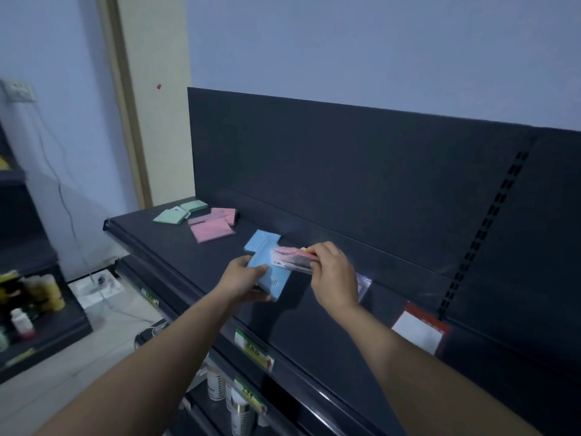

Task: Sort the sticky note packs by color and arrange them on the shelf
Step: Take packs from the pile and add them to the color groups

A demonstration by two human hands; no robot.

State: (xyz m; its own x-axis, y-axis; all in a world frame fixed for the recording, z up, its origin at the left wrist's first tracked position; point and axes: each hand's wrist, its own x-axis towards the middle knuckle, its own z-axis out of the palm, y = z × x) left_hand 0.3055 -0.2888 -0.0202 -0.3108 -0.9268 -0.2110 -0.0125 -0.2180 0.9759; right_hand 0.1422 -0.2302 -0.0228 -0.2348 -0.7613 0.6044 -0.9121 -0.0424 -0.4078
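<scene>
Above a dark shelf (345, 309), left hand (243, 280) is gripping a blue sticky note pack (267, 276) while right hand (330, 272) is pinching a pink pack (294, 258).

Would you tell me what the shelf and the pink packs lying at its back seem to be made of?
Shelf: probably painted metal, dark and matte with a faint sheen; the slotted upright suggests steel racking. Pink packs: likely paper pads in clear plastic wrap; a glossy film edge shows past the pink.
</scene>
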